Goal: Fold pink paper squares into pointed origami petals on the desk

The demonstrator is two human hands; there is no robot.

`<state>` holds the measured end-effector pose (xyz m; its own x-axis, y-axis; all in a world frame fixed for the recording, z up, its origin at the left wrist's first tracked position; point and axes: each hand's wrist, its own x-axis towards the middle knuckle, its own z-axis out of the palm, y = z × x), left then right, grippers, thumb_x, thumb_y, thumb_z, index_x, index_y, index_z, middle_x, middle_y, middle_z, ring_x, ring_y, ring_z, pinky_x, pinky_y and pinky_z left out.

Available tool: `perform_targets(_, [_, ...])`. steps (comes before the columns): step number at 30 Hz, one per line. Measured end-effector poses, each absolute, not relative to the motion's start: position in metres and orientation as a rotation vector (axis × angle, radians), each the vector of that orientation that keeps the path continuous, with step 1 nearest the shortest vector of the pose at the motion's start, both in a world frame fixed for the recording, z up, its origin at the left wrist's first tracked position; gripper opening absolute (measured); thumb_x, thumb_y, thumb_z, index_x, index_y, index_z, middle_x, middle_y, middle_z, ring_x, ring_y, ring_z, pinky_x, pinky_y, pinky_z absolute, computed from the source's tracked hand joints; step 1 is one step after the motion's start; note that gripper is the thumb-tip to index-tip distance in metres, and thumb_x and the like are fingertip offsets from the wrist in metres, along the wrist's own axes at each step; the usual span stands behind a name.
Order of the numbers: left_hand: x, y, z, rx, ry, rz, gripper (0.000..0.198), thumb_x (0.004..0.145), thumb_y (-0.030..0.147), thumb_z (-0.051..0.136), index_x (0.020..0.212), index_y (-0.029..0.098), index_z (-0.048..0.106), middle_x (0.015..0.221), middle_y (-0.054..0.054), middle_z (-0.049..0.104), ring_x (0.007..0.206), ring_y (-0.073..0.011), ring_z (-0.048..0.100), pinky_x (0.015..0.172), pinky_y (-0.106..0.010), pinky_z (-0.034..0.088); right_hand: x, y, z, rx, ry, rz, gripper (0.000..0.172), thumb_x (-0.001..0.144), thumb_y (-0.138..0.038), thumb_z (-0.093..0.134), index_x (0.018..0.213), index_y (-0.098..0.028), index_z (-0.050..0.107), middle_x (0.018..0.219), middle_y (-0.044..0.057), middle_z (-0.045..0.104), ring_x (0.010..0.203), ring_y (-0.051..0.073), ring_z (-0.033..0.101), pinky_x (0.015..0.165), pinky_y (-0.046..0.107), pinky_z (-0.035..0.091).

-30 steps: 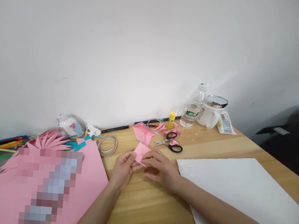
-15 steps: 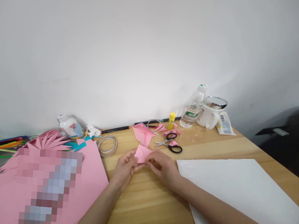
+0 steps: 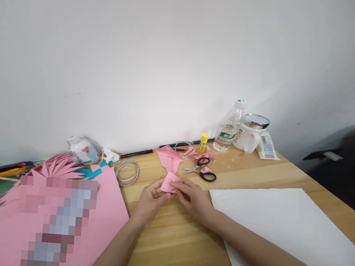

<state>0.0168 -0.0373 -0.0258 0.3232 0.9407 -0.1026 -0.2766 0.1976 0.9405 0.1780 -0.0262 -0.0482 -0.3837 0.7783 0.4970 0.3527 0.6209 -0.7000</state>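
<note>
A small folded piece of pink paper (image 3: 168, 183) is held between my two hands above the wooden table. My left hand (image 3: 152, 196) grips its left and lower edge, with fingers behind it. The fingers of my right hand (image 3: 191, 194) pinch the paper's right side, thumb and forefinger near the corner. Just beyond lies more folded pink paper (image 3: 169, 159). To the right of that rest scissors (image 3: 203, 170) with black handles, blades apart, beside small pink paper pieces (image 3: 191, 151) and a yellow glue stick (image 3: 203, 143).
Large pink sheets (image 3: 110, 209) cover the left side, with a pleated pink paper fan (image 3: 58, 166) and a white bottle (image 3: 84, 150) behind. A coiled cable (image 3: 127, 173) lies nearby. At right are a white board (image 3: 281, 223), a water bottle (image 3: 227, 130) and a white mug (image 3: 246, 138).
The pink paper has turned in my hands, and its visible crease and flap no longer show. My right fingers have shifted slightly left over its face. Everything else stays put.
</note>
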Motion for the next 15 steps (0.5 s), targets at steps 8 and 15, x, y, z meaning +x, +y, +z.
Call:
perform_targets(8, [0.0162,-0.0365,-0.0253,1.023,0.900,1.001,0.037,0.066,0.024,0.069,0.100,0.012,0.062,0.094,-0.012,0.069,0.086,-0.0224,0.063,0.084,-0.035,0.046,0.1775,-0.0273,-0.0401,-0.907,-1.949,0.663,0.023,0.081,-0.012,0.048,0.097,-0.021,0.061,0.088,0.006,0.063,0.079,0.015,0.059,0.070,0.026,0.047])
perform_targets(15, [0.0174,-0.0392,-0.0187,1.062,0.936,0.958,0.034,0.069,0.025,0.066,0.100,0.013,0.063,0.092,-0.009,0.070,0.086,-0.0212,0.063,0.080,-0.031,0.048,0.1775,-0.0292,-0.0384,-0.980,-1.905,0.664,0.009,0.081,-0.020,0.053,0.081,-0.019,0.061,0.072,0.002,0.063,0.063,0.014,0.056,0.057,0.023,0.044])
